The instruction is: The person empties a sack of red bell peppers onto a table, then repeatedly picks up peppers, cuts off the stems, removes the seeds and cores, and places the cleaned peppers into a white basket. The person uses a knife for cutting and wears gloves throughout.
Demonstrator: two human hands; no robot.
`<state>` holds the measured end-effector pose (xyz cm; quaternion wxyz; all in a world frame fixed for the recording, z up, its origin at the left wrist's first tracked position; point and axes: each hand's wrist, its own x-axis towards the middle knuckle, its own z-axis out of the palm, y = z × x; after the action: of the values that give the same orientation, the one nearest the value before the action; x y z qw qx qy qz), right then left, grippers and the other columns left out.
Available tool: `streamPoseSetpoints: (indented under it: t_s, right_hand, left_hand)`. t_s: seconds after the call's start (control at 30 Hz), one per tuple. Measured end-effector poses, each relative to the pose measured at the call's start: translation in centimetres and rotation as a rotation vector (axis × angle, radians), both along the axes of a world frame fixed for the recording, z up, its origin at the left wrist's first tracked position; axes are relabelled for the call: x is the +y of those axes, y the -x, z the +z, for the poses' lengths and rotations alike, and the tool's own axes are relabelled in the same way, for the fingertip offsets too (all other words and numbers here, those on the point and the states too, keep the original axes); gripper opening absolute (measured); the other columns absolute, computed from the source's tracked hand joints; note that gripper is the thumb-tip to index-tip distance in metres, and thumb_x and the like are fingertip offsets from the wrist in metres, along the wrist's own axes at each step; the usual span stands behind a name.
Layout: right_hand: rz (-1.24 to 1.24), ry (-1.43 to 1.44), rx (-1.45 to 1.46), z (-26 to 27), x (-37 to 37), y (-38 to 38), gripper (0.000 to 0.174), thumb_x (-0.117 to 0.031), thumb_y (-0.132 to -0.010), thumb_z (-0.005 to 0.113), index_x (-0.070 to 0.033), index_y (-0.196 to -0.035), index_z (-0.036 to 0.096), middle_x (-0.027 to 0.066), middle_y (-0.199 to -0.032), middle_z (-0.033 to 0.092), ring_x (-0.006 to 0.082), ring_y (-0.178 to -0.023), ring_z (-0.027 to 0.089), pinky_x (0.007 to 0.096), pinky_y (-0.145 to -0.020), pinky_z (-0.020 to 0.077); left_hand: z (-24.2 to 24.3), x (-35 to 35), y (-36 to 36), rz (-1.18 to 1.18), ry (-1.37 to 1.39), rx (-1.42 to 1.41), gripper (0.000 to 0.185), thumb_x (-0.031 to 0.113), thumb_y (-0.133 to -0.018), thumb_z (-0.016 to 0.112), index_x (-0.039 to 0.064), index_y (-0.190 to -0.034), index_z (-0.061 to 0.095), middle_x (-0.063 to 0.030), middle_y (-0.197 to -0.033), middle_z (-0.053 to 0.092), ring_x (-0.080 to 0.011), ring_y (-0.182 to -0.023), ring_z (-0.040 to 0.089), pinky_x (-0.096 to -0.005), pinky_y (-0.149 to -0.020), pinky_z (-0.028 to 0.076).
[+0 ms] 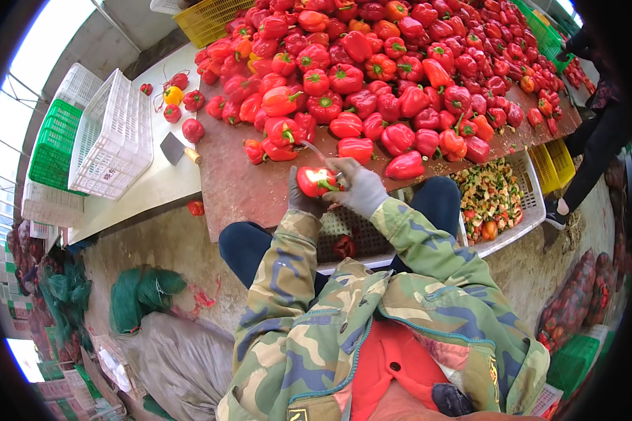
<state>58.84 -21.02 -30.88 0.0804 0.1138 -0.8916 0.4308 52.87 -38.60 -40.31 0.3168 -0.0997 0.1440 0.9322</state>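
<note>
My gloved left hand (301, 196) holds a red bell pepper (315, 180) above the front edge of the brown tabletop (229, 179). The pepper's green stem points towards my right hand. My gloved right hand (357, 185) grips a thin-bladed knife (316, 151), its blade pointing up and to the left beyond the pepper. A large heap of red bell peppers (345, 79) covers the tabletop just past my hands. Below my hands, a white plastic crate (371, 260) between my knees holds a red pepper piece (345, 246).
A wide-bladed cleaver (174, 149) lies on the pale board at left, beside stacked crates (113, 137). Right of my knee, a white crate (529, 194) holds pepper scraps (487, 202). A person in dark trousers (595, 142) stands at right. Filled net bags (568, 300) stand lower right.
</note>
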Motion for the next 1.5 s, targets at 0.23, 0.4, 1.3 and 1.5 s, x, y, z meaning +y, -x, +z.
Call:
streamPoseSetpoints:
  t_s: [0.23,0.4,1.3,1.5]
  right_hand:
    - [-0.024,-0.103,-0.01,-2.3,-0.3,-0.3,0.041,-0.03,-0.08,0.076,-0.015,-0.116,0.064,0.0131,-0.102,0.066,0.0346,-0.091,0.066,0.0433,-0.078,0.0534]
    - [0.147,0.293,-0.312,-2.1,2.0,-0.5,0.037,-0.025,-0.083,0.074,-0.006,-0.112,0.063,0.0101,-0.086,0.068,0.024,-0.078,0.067,0.0365,-0.069,0.0519]
    - [-0.168,-0.649,-0.236,-6.9,-2.7,4.2,0.045,-0.043,-0.084,0.068,-0.013,-0.115,0.056,0.0147,-0.119,0.057,0.032,-0.092,0.069,0.0486,-0.075,0.0547]
    - [-0.222,-0.637,-0.289,-6.7,-1.7,3.7,0.042,-0.037,-0.08,0.071,-0.012,-0.113,0.059,0.0149,-0.114,0.059,0.0331,-0.094,0.068,0.0471,-0.078,0.0542]
  left_hand:
    - [0.1,2.3,-2.4,0.003,0.386,0.215,0.082,0.07,-0.085,0.057,0.0,-0.127,0.054,-0.0172,-0.122,0.061,-0.0298,-0.111,0.061,-0.0447,-0.098,0.048]
    - [0.0,2.3,-3.4,-0.034,0.377,0.366,0.066,0.051,-0.087,0.067,0.002,-0.129,0.055,-0.0107,-0.115,0.065,-0.022,-0.103,0.065,-0.037,-0.087,0.054]
    - [-4.3,-1.2,-2.2,0.349,1.018,0.106,0.04,0.035,-0.096,0.059,0.007,-0.124,0.057,-0.0097,-0.107,0.064,-0.0199,-0.085,0.064,-0.0339,-0.073,0.054]
    - [-4.3,1.4,-1.9,0.359,0.895,0.044,0.038,0.036,-0.096,0.058,0.008,-0.122,0.058,-0.0092,-0.104,0.062,-0.0208,-0.086,0.061,-0.0351,-0.077,0.052]
